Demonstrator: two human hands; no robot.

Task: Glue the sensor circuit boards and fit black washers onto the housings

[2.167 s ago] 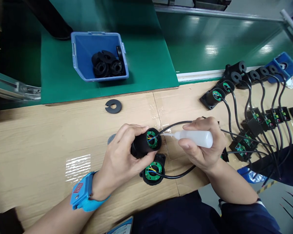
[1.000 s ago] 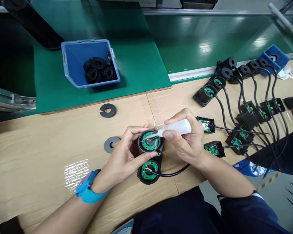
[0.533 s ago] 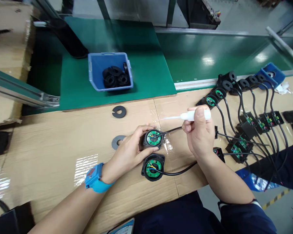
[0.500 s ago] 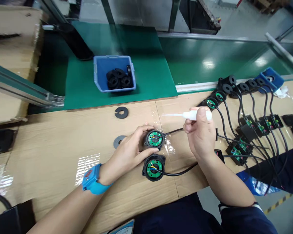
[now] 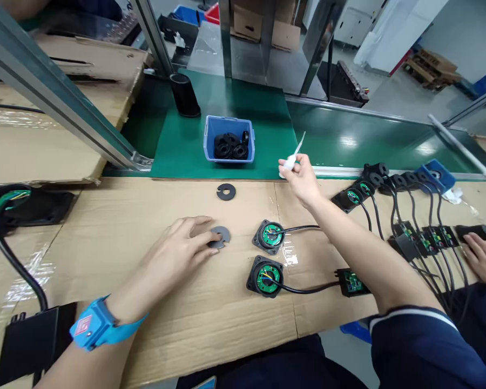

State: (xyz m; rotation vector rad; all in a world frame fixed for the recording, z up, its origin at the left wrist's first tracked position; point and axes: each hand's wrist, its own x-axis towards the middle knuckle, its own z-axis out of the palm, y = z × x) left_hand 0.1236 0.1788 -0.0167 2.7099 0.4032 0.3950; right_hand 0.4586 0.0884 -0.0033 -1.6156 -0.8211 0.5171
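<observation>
On the cardboard (image 5: pixel 243 324), the grey ring (image 5: pixel 224 232) lies at the fingertips of the left hand (image 5: pixel 178 243); from my remote view I cannot tell whether they grip it. That hand has released the upper black housing (image 5: pixel 269 236). The right hand (image 5: pixel 305 182), clamped on the white bottle (image 5: pixel 290 162), has moved near the green mat (image 5: pixel 178 151), nozzle now upward.

Gray ring (image 5: pixel 225 234) partly hidden, card (image 5: pixel 206 383) cropped
</observation>
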